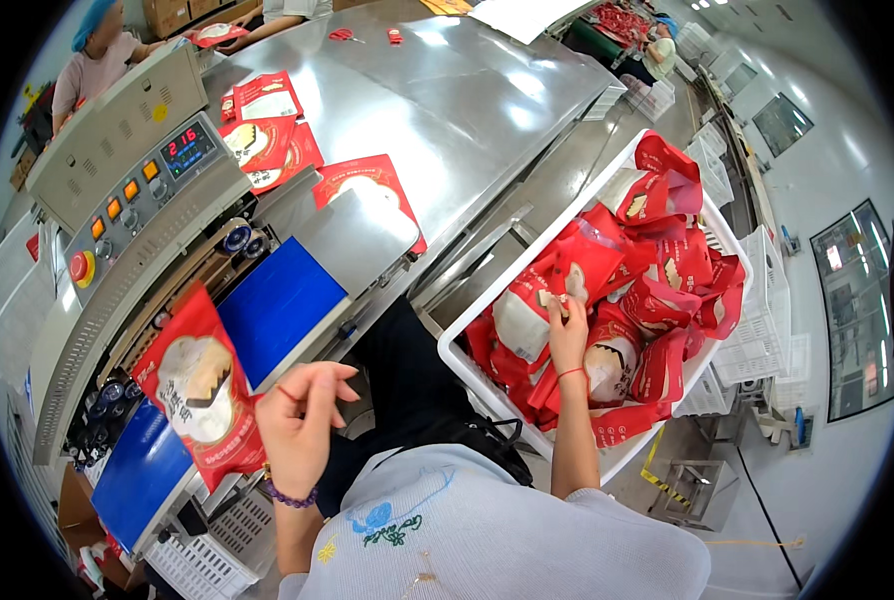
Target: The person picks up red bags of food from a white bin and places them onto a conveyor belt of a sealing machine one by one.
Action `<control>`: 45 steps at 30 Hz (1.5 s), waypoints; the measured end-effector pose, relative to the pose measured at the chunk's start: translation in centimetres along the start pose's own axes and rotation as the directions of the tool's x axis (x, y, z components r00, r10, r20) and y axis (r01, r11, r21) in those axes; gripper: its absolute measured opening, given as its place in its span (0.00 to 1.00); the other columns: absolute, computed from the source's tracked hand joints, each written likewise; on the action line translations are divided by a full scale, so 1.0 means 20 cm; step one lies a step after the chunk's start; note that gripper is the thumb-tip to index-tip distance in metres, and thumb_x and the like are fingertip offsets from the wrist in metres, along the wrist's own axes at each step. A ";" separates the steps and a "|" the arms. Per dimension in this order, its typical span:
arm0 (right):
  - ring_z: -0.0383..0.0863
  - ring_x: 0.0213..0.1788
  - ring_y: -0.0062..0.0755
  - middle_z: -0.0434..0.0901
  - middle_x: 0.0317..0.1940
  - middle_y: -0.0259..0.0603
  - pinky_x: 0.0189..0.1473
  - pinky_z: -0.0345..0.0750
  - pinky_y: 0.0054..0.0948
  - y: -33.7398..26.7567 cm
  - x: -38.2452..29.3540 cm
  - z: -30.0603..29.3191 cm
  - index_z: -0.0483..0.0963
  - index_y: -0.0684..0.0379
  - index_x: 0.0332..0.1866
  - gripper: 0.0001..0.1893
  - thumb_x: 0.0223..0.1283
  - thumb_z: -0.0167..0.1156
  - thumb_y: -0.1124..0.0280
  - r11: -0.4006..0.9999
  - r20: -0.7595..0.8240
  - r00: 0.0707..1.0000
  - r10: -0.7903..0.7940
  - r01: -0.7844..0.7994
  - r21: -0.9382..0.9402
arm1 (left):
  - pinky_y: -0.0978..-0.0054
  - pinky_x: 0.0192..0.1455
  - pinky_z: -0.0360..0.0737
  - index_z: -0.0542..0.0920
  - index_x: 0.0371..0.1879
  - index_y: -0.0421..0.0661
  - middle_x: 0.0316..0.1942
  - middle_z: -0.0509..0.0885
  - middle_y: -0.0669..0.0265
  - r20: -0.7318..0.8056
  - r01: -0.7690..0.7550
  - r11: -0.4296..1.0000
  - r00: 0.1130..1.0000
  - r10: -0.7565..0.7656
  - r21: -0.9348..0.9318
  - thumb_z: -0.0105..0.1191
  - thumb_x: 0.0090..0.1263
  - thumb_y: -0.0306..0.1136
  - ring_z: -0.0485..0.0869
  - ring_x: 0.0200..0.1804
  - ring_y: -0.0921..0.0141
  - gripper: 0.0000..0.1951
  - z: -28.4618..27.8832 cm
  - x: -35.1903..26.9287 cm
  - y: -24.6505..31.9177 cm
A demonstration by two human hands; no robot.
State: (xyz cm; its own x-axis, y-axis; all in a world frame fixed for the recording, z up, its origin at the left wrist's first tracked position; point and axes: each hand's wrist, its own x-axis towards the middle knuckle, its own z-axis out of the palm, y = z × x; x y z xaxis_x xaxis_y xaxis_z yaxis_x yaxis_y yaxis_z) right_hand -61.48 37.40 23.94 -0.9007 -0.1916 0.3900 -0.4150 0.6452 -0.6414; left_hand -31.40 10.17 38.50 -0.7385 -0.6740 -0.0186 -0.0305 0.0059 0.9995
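My left hand [303,416] is beside a continuous band sealer [124,202], fingers loosely bent and apart, with nothing seen in them. Right by its back stands a filled red pouch [203,382] with a pale printed panel, its top edge at the sealer's belts and blurred. Over a white plastic crate [462,341] full of red pouches [604,300], my right hand [569,337] reaches down. Its fingertips pinch part of a red pouch [533,292] on the pile. Blue conveyor belts [282,311] run along the sealer's near side.
Several red pouches [267,142] lie on the steel table [447,112], with red-handled scissors [342,34] farther back. Beyond the sealer is a person in a blue hair cover [87,67]; another person works at far right [657,56]. A white basket [199,566] stands below the belt.
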 end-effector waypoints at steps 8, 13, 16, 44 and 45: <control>0.75 0.39 0.14 0.77 0.37 0.30 0.44 0.74 0.17 -0.58 0.09 -0.31 0.72 0.62 0.41 0.09 0.60 0.64 0.83 0.704 0.102 0.995 0.008 -0.078 0.705 | 0.83 0.40 0.76 0.78 0.55 0.40 0.43 0.83 0.65 0.011 -0.007 0.998 1.000 0.006 0.067 0.57 0.68 0.25 0.80 0.39 0.78 0.16 -0.01 0.02 -0.08; 0.80 0.41 0.24 0.78 0.36 0.37 0.44 0.77 0.23 -0.95 0.09 -0.32 0.73 0.63 0.41 0.12 0.54 0.62 0.90 0.533 0.299 0.876 -0.378 -0.058 0.844 | 0.68 0.63 0.73 0.68 0.66 0.42 0.64 0.70 0.59 0.057 -0.354 0.929 0.935 0.349 0.107 0.68 0.54 0.25 0.73 0.65 0.65 0.37 0.10 0.14 -0.03; 0.80 0.42 0.22 0.79 0.37 0.36 0.46 0.78 0.22 -1.09 0.02 -0.18 0.71 0.61 0.41 0.15 0.52 0.63 0.90 0.400 0.408 0.788 -0.461 -0.226 0.888 | 0.64 0.69 0.67 0.62 0.71 0.42 0.68 0.68 0.59 0.148 -0.372 0.928 0.916 0.373 -0.033 0.69 0.53 0.25 0.70 0.68 0.64 0.43 0.10 0.15 -0.09; 0.76 0.40 0.15 0.82 0.39 0.32 0.44 0.74 0.19 -1.05 0.22 0.69 0.79 0.69 0.48 0.15 0.71 0.59 0.65 0.636 0.663 0.739 -0.119 -0.456 0.622 | 0.82 0.36 0.79 0.83 0.42 0.33 0.39 0.82 0.67 -0.331 -0.046 0.985 0.943 -0.012 -0.167 0.55 0.74 0.34 0.82 0.32 0.77 0.13 -0.13 0.54 -0.51; 0.76 0.40 0.15 0.82 0.39 0.33 0.44 0.74 0.19 -1.05 0.26 0.71 0.79 0.69 0.49 0.15 0.71 0.59 0.65 0.646 0.669 0.736 -0.109 -0.459 0.610 | 0.83 0.29 0.77 0.84 0.42 0.34 0.33 0.82 0.67 -0.393 -0.051 0.993 0.920 0.006 -0.105 0.56 0.74 0.36 0.80 0.26 0.78 0.14 -0.10 0.58 -0.51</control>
State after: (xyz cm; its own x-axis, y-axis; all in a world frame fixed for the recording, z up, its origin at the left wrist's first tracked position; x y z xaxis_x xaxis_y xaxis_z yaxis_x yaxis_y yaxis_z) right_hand -59.25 12.27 30.03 -0.7033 -0.7058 -0.0849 0.0665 0.0536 -0.9963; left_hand -38.30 0.85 28.08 -0.4148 -0.9099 -0.0013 0.0784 -0.0371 0.9962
